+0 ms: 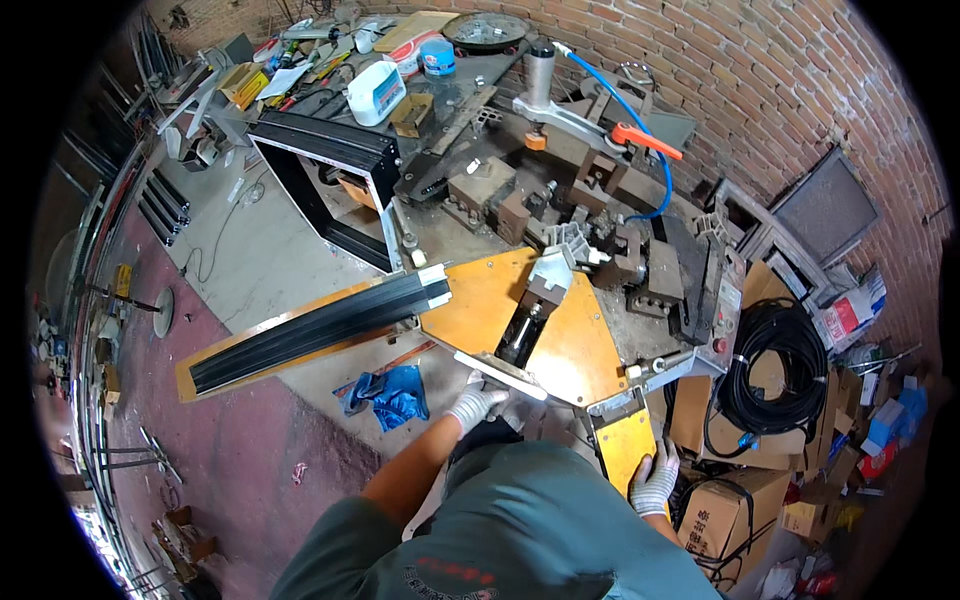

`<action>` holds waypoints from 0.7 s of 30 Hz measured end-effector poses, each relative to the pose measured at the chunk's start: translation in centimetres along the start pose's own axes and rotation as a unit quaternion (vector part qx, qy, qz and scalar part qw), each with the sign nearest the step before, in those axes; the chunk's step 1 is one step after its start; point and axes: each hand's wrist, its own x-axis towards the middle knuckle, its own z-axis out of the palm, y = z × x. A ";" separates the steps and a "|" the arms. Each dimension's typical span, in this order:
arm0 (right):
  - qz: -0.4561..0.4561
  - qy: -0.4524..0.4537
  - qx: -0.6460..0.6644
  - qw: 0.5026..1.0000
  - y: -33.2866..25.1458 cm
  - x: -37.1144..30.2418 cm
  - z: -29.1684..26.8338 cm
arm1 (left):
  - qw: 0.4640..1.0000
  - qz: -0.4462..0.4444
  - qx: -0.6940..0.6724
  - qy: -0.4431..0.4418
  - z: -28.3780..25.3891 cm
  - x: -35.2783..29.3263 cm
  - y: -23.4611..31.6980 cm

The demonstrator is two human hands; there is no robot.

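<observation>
Both hands wear pale striped work gloves. My left hand point(477, 404) is at the front edge of the yellow machine table point(578, 352), its fingers apart and partly hidden by the edge; I see nothing held in it. On the right, my right hand point(655, 482) lies along the outer edge of the yellow side extension point(626, 446), fingers stretched out and holding nothing. A bundle of black metal profiles point(325, 330) rests on the long left arm of the table. In the table's slot sits a metal clamp cylinder point(521, 330).
A black rectangular frame point(325, 245) stands behind the profiles. Steel blocks point(482, 190) and an orange-handled lever point(645, 141) are further back. A coiled black hose point(770, 370) and cardboard boxes point(735, 515) are at right. A blue plastic bag point(395, 397) lies left of my left hand.
</observation>
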 end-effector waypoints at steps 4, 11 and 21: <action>-0.001 0.009 -0.010 1.000 0.8 -0.6 0.5 | 0.909 0.125 0.321 0.234 4.4 -2.3 1.7; -0.013 0.008 0.003 1.000 0.6 0.1 0.7 | 0.866 0.090 0.418 0.257 3.6 -2.5 2.2; -0.019 0.005 -0.001 1.000 0.9 0.4 1.0 | 0.855 0.034 0.447 0.260 4.6 -3.6 3.6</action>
